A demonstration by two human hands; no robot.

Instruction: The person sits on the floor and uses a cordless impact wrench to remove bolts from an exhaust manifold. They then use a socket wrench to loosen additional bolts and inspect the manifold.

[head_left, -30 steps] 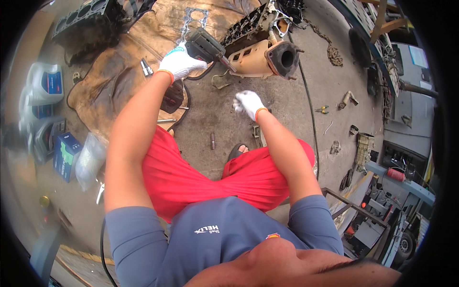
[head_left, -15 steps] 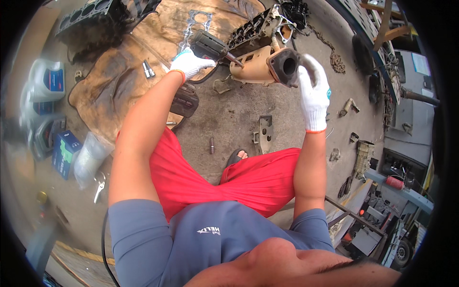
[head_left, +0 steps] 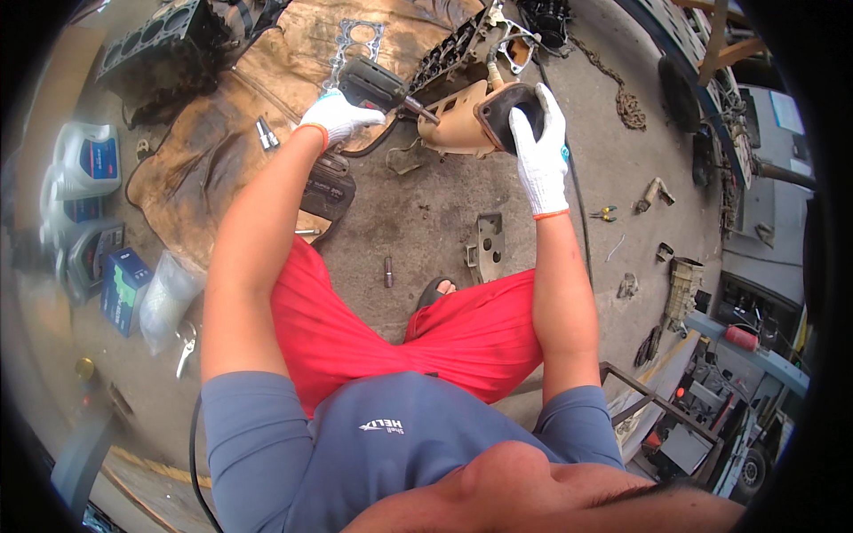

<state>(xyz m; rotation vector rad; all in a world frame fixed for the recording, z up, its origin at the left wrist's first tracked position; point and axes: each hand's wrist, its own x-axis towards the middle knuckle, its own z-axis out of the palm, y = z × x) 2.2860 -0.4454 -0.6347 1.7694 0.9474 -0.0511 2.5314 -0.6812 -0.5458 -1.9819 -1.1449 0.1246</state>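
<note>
My left hand [head_left: 339, 121], in a white knit glove, grips a dark cordless impact wrench [head_left: 378, 85]. The wrench's long socket points right, its tip at the tan heat shield of an exhaust manifold [head_left: 458, 124]. My gloved right hand [head_left: 542, 164] grips the manifold's dark round flange [head_left: 496, 115], thumb over the opening and fingers along the right rim. Beyond the manifold lies a cylinder head [head_left: 453, 58], partly hidden by it. The wrench's battery end [head_left: 329, 191] shows below my left wrist.
A stained tan sheet [head_left: 204, 169] covers the floor, bearing a head gasket [head_left: 360, 40] and sockets [head_left: 267, 133]. An engine block [head_left: 164, 53] stands far left, near white jugs [head_left: 84, 160]. A metal bracket [head_left: 489, 249] and a loose socket [head_left: 388, 271] lie before me; pliers [head_left: 604, 213] lie right.
My right hand has moved left from beside the flange and closed on it. The wrench, still in my left hand, has shifted slightly left in view with the manifold.
</note>
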